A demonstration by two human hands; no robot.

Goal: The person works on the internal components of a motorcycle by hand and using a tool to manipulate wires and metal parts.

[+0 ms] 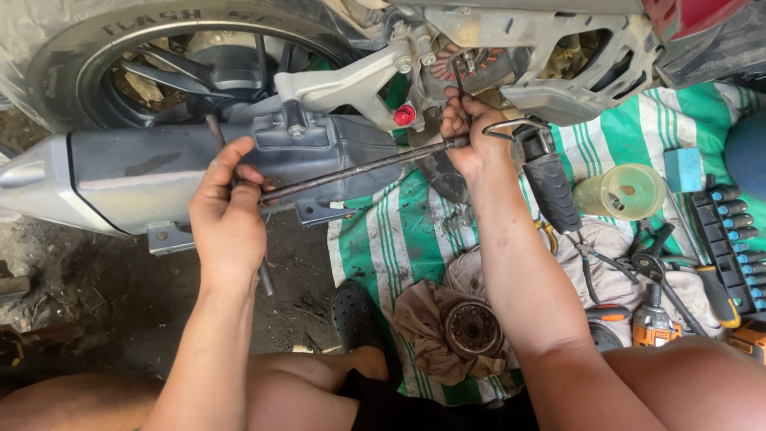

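Both fists are closed on a long, dull steel rod [359, 168]: left hand [227, 219] around its crossbar end, right hand [467, 136] at the far end, just below the motorcycle's ribbed metal engine casing [471, 60], above a striped tarp [399, 231].

bare dark dirt floor [120, 311] on the left; a green-and-white striped tarp [399, 231] spread over it. on the tarp lie a crumpled grey rag [606, 239], a translucent yellowish plastic cup [626, 191], a black bit rack with blue-tipped bits [730, 239] and an orange-and-black power drill [653, 323].
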